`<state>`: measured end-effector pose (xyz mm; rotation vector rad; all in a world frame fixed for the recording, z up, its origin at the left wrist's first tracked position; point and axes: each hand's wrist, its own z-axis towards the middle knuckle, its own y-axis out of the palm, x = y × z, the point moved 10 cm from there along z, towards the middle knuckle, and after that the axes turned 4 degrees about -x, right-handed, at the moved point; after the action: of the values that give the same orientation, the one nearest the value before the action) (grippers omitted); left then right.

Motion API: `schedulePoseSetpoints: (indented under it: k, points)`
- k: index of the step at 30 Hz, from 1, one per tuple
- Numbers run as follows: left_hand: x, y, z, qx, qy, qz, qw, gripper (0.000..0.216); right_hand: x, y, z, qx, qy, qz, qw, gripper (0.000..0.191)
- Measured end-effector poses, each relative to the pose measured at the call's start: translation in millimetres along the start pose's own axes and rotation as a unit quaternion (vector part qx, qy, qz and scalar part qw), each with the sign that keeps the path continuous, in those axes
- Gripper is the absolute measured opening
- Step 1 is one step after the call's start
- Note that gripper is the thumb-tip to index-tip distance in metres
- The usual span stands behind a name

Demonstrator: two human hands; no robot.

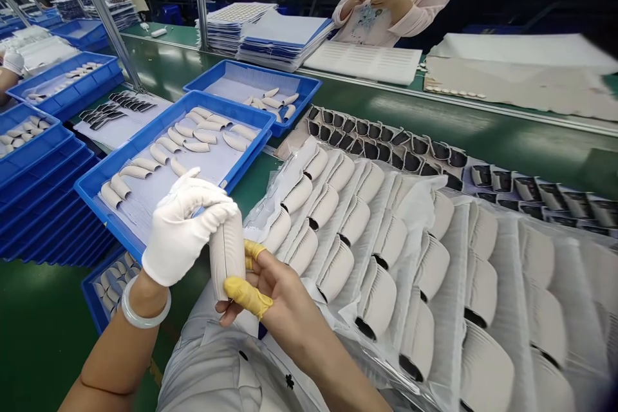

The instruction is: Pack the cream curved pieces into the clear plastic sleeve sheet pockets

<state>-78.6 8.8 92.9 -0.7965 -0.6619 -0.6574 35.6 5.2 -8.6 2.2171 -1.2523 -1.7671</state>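
A cream ribbed cover [226, 251], shaped like a curved tube with a dark seam line along it, stands roughly upright in front of me. My left hand [186, 225], in a white glove, pinches its upper end. Around its lower part, my right hand [270, 290] grips with thumb and fingers; yellow finger cots cover the thumb and a fingertip. Just beyond my left hand lies a blue tray [130, 219] with several similar cream covers [168, 145] on white lining. To the right, rows of larger open cream covers [379, 299] rest between sheets of translucent wrapping.
Dark-lined pieces [386, 141] stand in rows behind the wrapped covers. Another blue tray [309, 87] sits farther back; stacked blue trays [38, 199] rise at left. A metal post [109, 19] stands near the bench. Across it, a co-worker [400, 0] handles something small beside stacked sheets [284, 38].
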Motion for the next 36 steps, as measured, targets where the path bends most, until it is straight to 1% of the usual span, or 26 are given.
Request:
schedulePoseSetpoints:
  k: [2, 4, 7, 9, 11, 12, 13, 16, 18, 20, 23, 26, 29, 32, 34, 36]
  points:
    - [-1.0, -1.3, -0.9, -0.009, -0.016, -0.004, 1.0, 0.01, -1.3, 0.0, -1.1, -0.006, 0.004, -0.009, 1.0, 0.059]
    - [-5.9, -0.5, -2.6, -0.028, -0.05, -0.009, 0.998, 0.013, -1.6, -3.7, -1.4, 0.002, 0.007, -0.021, 1.0, 0.052]
    - [-15.4, 1.9, -7.3, -0.055, -0.107, -0.01, 0.993, 0.011, -1.0, -10.6, 0.2, 0.014, 0.001, -0.05, 0.999, 0.042]
    - [-19.6, 2.7, -10.6, -0.06, -0.133, -0.007, 0.989, 0.019, -0.3, -14.3, 1.3, 0.02, -0.005, -0.071, 0.997, 0.037]
    - [-20.5, 5.1, -12.7, -0.069, -0.142, -0.001, 0.987, 0.03, 1.0, -15.5, 1.3, 0.019, -0.004, -0.086, 0.996, 0.034]
    - [-19.6, 6.1, -13.1, -0.073, -0.139, 0.0, 0.988, 0.031, 1.1, -15.2, 0.8, 0.016, -0.004, -0.091, 0.996, 0.033]
    - [-17.8, 6.7, -13.0, -0.074, -0.132, -0.001, 0.988, 0.029, 0.7, -14.1, 0.1, 0.01, -0.005, -0.094, 0.996, 0.032]
    - [-9.6, 1.4, -11.3, -0.051, -0.094, -0.003, 0.994, 0.007, -2.3, -9.9, -2.2, -0.007, -0.014, -0.091, 0.996, 0.03]
    - [-6.4, -3.3, -10.6, -0.034, -0.08, 0.004, 0.996, 0.012, -2.7, -9.4, -3.1, -0.007, -0.012, -0.085, 0.996, 0.031]
    - [-7.3, -6.1, -10.7, -0.025, -0.088, 0.007, 0.996, 0.015, -1.8, -10.6, -3.6, 0.001, -0.006, -0.081, 0.997, 0.033]
    - [-6.3, -6.1, -10.2, -0.019, -0.093, 0.0, 0.996, 0.009, -2.0, -10.8, -4.3, 0.009, -0.006, -0.085, 0.996, 0.039]
    - [4.5, -5.2, -8.6, -0.011, -0.05, 0.018, 0.999, 0.002, -4.2, -10.0, -6.4, 0.022, -0.016, -0.103, 0.994, 0.047]
    - [10.2, -6.2, -8.8, 0.003, -0.03, 0.021, 0.999, 0.006, -6.1, -7.1, -9.7, 0.026, -0.027, -0.115, 0.993, 0.052]
    - [12.4, -3.0, -9.0, -0.011, -0.029, -0.016, 0.999, 0.01, -11.0, -5.7, -12.5, 0.032, -0.045, -0.134, 0.989, 0.05]
    - [16.1, 0.5, -8.8, -0.029, -0.019, -0.041, 0.999, 0.013, -17.2, -9.3, -13.9, 0.057, -0.058, -0.174, 0.981, 0.046]
    - [16.3, 2.8, -8.8, -0.041, -0.018, -0.067, 0.997, 0.014, -21.6, -11.4, -14.5, 0.071, -0.061, -0.196, 0.976, 0.048]
